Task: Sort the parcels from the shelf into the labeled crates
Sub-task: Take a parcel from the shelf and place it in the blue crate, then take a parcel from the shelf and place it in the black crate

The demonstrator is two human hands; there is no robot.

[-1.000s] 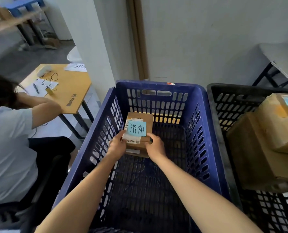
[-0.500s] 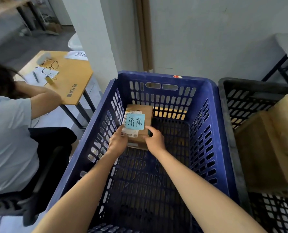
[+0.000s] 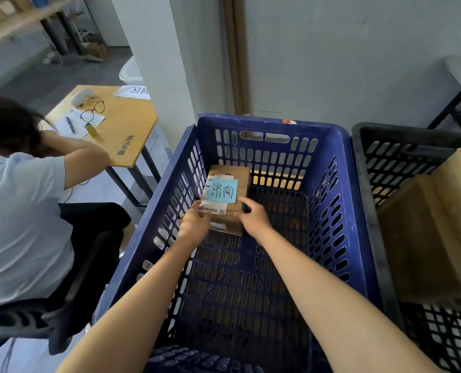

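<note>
**A:** What are the fingers doing?

**B:** Both hands grip one parcel (image 3: 237, 175). The left hand (image 3: 194, 227) has its thumb (image 3: 201, 211) laid on the near left corner. Its other fingers are tucked out of sight at the side. The right hand (image 3: 253, 220) curls its fingers (image 3: 247, 203) round the near right edge, knuckles up.

**A:** And the parcel itself?

**B:** It is a small brown cardboard box, longer than it is wide, with its long side running away from the person. A white shipping label (image 3: 213, 209) with fine print and a barcode covers the left part of the top. A light blue sticky note (image 3: 222, 191) sits on that label with two handwritten characters in dark ink, 济南. A paler strip shows on the near face, below the hands.

**A:** Where is it?

**B:** It is low inside the blue crate (image 3: 345, 184), towards the far left corner and close to the slotted left wall. I cannot tell whether it is touching the crate floor.

**A:** What lies around it?

**B:** A black crate (image 3: 364, 162) stands against the blue one on the right, holding larger cardboard boxes (image 3: 418, 238). On the left a seated person (image 3: 22, 211) in a pale shirt faces a wooden desk (image 3: 127, 130), which has glasses (image 3: 92, 111), a pen (image 3: 70, 124) and papers on it.
</note>
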